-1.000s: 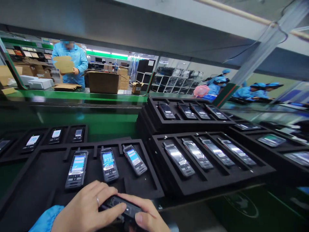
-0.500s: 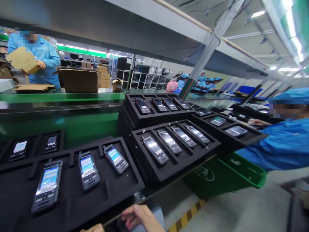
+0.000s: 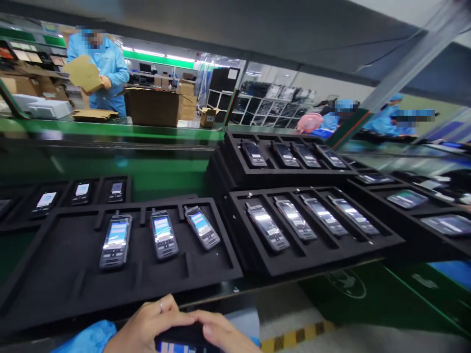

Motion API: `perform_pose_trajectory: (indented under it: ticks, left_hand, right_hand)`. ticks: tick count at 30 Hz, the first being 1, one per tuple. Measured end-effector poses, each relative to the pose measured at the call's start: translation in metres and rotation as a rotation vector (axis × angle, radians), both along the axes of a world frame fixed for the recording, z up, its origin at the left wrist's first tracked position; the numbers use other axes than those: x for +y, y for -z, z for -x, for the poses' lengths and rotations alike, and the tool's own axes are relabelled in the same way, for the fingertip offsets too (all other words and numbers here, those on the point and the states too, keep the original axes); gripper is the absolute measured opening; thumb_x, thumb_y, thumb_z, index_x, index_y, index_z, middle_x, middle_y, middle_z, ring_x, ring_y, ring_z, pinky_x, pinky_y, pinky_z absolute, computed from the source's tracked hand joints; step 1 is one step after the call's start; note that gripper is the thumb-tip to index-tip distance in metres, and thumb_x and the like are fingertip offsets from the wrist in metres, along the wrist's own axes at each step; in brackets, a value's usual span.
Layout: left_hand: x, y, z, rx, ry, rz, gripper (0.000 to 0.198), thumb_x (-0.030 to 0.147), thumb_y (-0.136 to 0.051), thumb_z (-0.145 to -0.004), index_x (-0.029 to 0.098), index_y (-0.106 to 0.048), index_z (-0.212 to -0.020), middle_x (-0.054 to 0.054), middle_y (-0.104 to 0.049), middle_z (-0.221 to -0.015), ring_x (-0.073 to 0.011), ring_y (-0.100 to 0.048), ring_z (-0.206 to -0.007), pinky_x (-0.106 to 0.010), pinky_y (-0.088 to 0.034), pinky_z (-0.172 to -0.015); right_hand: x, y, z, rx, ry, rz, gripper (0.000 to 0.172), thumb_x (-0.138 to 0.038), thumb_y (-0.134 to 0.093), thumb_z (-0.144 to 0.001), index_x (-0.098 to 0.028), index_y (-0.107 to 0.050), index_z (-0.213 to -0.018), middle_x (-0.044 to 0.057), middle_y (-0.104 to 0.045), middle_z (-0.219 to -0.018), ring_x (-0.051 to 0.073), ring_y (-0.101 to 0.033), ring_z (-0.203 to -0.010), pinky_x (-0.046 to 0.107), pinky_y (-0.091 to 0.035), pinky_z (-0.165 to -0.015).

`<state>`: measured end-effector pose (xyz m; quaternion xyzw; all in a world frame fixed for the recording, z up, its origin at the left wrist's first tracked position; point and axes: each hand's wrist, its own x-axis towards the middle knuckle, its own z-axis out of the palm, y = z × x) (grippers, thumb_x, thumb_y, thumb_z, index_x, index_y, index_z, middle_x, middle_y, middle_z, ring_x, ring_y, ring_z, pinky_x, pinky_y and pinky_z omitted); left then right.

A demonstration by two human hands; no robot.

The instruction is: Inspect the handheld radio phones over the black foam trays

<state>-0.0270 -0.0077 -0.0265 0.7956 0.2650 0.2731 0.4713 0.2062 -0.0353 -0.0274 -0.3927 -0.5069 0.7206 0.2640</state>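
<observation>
From far away, through the head camera, I saw a long grey shelf [image 3: 184, 34] that went over everything. Under it was a shiny green bench [image 3: 165, 169]. A person in blue [image 3: 112, 63] stood on the far side. Near me, on the left, was a big black tray [image 3: 62, 255]. Three phones [image 3: 117, 240] lay in it with their screens lit up. To its right were two more trays [image 3: 331, 251], one farther back and higher up, and each had four phones [image 3: 268, 225] in a row. The person in blue held a piece of yellow card [image 3: 84, 73].

At the bottom, in front of the big black tray, were my two hands. My left hand [image 3: 145, 326] and my right hand [image 3: 226, 336] both gripped one black handset [image 3: 184, 336], one from each side, and their fingers met near its far edge. The handset was low down, and the picture cut off its near end. Its screen [image 3: 175, 347] glowed blue and white. A little ring [image 3: 161, 308] sat on a left finger.
</observation>
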Motion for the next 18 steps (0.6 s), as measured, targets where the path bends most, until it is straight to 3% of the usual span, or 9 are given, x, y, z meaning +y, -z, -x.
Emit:
perform_pose_trajectory:
  ticks: [3, 6, 10, 14, 18]
  left_hand:
    - [0.004, -0.016, 0.008, 0.053, -0.083, 0.114, 0.059, 0.055, -0.072, -0.072, 0.031, -0.059, -0.124, -0.006, -0.059, -0.098, -0.0201, -0.060, -0.091, -0.029, -0.048, -0.084]
    - [0.007, -0.023, 0.019, -0.018, -0.136, 0.144, 0.080, 0.065, -0.073, -0.062, 0.028, -0.053, -0.130, -0.007, -0.057, -0.103, -0.0233, -0.057, -0.096, -0.036, -0.047, -0.090]
    - [0.004, -0.027, 0.036, -0.036, -0.147, 0.149, 0.091, 0.066, -0.074, -0.060, 0.026, -0.046, -0.136, -0.012, -0.050, -0.119, -0.0283, -0.051, -0.110, -0.043, -0.040, -0.100]
    - [-0.004, -0.027, 0.048, 0.051, -0.221, 0.166, 0.096, 0.064, -0.078, -0.057, 0.028, -0.042, -0.139, -0.011, -0.045, -0.131, -0.0320, -0.044, -0.122, -0.045, -0.032, -0.108]
    - [-0.011, -0.025, 0.054, 0.104, -0.298, 0.164, 0.102, 0.067, -0.076, -0.055, 0.028, -0.038, -0.141, -0.012, -0.038, -0.141, -0.0355, -0.034, -0.132, -0.046, -0.029, -0.110]
  right_hand:
    - [0.008, 0.007, 0.008, 0.082, 0.016, 0.011, 0.057, -0.061, -0.059, -0.078, -0.018, -0.067, -0.115, 0.009, -0.067, -0.113, 0.029, -0.058, -0.109, 0.041, -0.040, -0.097]
    - [0.013, 0.006, 0.018, 0.209, 0.079, 0.043, 0.051, -0.058, -0.060, -0.078, -0.017, -0.071, -0.106, 0.010, -0.070, -0.105, 0.026, -0.062, -0.100, 0.036, -0.045, -0.087]
    - [0.012, -0.010, 0.031, 0.336, 0.217, 0.219, 0.048, -0.057, -0.068, -0.072, -0.018, -0.073, -0.099, 0.008, -0.071, -0.100, 0.021, -0.064, -0.084, 0.028, -0.048, -0.069]
    - [0.011, -0.019, 0.040, 0.367, 0.349, 0.366, 0.047, -0.057, -0.076, -0.066, -0.019, -0.074, -0.093, 0.005, -0.073, -0.094, 0.018, -0.064, -0.086, 0.025, -0.048, -0.075]
    - [0.012, -0.014, 0.045, 0.401, 0.319, 0.441, 0.053, -0.060, -0.074, -0.066, -0.018, -0.071, -0.098, 0.005, -0.074, -0.087, 0.018, -0.068, -0.074, 0.026, -0.051, -0.067]
